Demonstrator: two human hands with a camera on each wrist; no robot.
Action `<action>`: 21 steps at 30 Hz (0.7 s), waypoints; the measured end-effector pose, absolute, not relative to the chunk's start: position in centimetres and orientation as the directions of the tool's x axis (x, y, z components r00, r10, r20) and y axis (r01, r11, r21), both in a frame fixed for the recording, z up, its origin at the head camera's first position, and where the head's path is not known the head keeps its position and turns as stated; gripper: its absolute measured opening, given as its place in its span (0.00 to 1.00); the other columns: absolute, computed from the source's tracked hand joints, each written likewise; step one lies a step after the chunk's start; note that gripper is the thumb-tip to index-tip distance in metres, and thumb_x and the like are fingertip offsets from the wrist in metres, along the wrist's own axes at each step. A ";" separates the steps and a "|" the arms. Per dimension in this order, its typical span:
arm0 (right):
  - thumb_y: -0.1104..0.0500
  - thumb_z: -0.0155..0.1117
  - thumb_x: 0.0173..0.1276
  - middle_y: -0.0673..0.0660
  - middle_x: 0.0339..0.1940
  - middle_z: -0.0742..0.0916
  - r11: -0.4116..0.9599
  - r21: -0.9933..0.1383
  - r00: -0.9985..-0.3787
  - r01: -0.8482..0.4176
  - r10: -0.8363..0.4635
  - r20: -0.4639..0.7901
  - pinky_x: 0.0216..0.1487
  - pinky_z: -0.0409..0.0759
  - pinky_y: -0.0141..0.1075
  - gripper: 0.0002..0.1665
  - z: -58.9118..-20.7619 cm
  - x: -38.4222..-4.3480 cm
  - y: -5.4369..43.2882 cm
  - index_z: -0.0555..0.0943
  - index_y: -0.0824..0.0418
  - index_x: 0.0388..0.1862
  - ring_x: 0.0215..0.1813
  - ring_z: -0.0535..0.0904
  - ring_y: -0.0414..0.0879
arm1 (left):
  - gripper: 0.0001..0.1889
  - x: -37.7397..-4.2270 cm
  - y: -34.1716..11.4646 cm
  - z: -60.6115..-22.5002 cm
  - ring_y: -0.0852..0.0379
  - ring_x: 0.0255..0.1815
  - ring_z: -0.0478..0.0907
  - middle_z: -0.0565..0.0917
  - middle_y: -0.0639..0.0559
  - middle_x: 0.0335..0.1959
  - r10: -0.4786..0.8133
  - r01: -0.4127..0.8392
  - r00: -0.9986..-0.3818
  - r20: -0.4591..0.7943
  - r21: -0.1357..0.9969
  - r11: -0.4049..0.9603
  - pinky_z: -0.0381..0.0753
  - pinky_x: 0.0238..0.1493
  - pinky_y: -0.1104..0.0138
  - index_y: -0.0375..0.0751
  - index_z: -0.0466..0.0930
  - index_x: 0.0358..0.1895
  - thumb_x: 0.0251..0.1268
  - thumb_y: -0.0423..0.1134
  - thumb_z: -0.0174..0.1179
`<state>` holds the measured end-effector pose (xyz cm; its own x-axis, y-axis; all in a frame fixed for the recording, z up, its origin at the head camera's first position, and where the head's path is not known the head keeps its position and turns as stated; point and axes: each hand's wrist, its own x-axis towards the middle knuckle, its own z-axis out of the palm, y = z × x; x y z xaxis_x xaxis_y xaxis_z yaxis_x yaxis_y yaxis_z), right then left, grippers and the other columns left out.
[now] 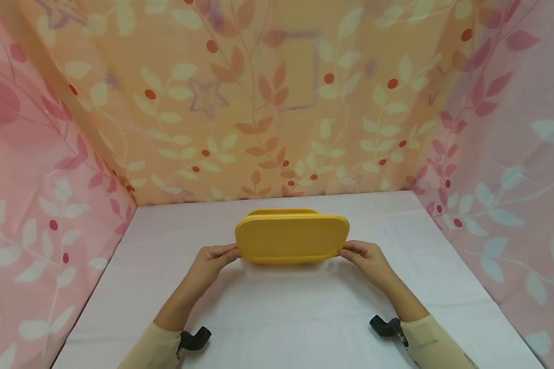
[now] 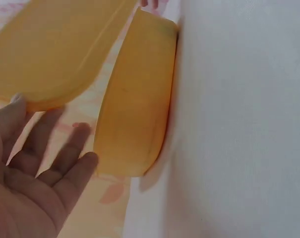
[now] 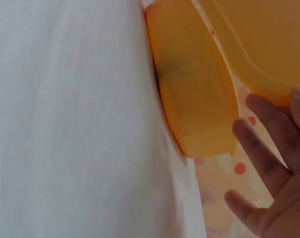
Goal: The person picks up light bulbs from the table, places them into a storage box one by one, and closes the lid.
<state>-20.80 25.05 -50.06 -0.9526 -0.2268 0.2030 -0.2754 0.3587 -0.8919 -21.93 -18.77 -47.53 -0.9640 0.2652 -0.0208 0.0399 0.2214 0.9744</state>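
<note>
A yellow lid (image 1: 292, 237) with rounded corners is tilted up on its long edge, its flat face toward the head camera. My left hand (image 1: 211, 260) pinches its left end between thumb and fingers. At the right end, my right hand (image 1: 364, 259) pinches the lid the same way. Behind and below the lid, a yellow oblong container (image 2: 135, 96) stands on the white table; the lid hides most of it in the head view. Both wrist views show a gap between the lid and the container's rim. The outer fingers of each hand spread near the container's end (image 3: 199, 104).
A white cloth (image 1: 277, 318) covers the table. Orange leaf-patterned fabric (image 1: 258, 102) rises at the back edge, with pink patterned fabric (image 1: 37, 179) on the left and more pink fabric (image 1: 503, 169) on the right. Each sleeve carries a black wrist mount (image 1: 196, 339).
</note>
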 end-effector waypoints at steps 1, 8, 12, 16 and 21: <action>0.57 0.67 0.74 0.52 0.44 0.92 0.381 -0.875 -0.950 -0.299 -0.210 0.233 0.58 0.81 0.27 0.11 -49.9 -20.8 24.8 0.89 0.59 0.51 0.52 0.86 0.37 | 0.21 -22.0 -18.7 -47.5 0.53 0.66 0.79 0.88 0.51 0.56 0.244 0.044 -0.970 -0.008 0.977 0.207 0.74 0.72 0.51 0.45 0.87 0.59 0.67 0.50 0.68; 0.64 0.68 0.72 0.54 0.40 0.91 0.489 -0.788 -0.925 -0.373 -0.131 0.357 0.62 0.78 0.34 0.25 -47.5 -20.1 22.8 0.80 0.63 0.66 0.50 0.83 0.34 | 0.21 -22.2 -17.9 -47.1 0.58 0.55 0.85 0.90 0.49 0.50 0.100 0.139 -0.986 0.134 0.989 0.045 0.84 0.58 0.68 0.39 0.85 0.60 0.66 0.42 0.71; 0.69 0.68 0.70 0.58 0.38 0.89 0.453 -0.782 -0.902 -0.428 -0.163 0.400 0.57 0.77 0.28 0.36 -45.4 -19.7 22.2 0.70 0.66 0.75 0.48 0.83 0.38 | 0.22 -22.2 -17.4 -46.8 0.57 0.48 0.86 0.90 0.46 0.46 0.056 0.226 -0.973 0.226 0.974 -0.006 0.86 0.54 0.70 0.38 0.82 0.64 0.67 0.35 0.69; 0.70 0.69 0.69 0.58 0.38 0.89 0.390 -0.808 -0.897 -0.442 -0.200 0.394 0.57 0.76 0.22 0.40 -45.4 -20.4 22.6 0.68 0.62 0.78 0.48 0.83 0.38 | 0.23 -22.3 -17.1 -46.6 0.58 0.46 0.86 0.89 0.45 0.48 0.026 0.217 -0.976 0.217 0.976 0.007 0.85 0.53 0.72 0.41 0.82 0.64 0.66 0.36 0.70; 0.67 0.71 0.68 0.58 0.43 0.89 0.303 -0.862 -0.906 -0.405 -0.258 0.335 0.65 0.73 0.21 0.44 -47.0 -21.8 23.7 0.66 0.54 0.80 0.54 0.83 0.39 | 0.23 -22.7 -17.4 -46.7 0.61 0.50 0.85 0.87 0.41 0.54 0.031 0.163 -0.986 0.161 0.984 0.078 0.84 0.54 0.74 0.44 0.82 0.65 0.68 0.41 0.69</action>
<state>-21.83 23.71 -46.95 -0.9061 -0.2581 0.3352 -0.4054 0.3031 -0.8625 -22.68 -17.39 -46.70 -0.9865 0.0309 0.1610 0.1630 0.0778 0.9836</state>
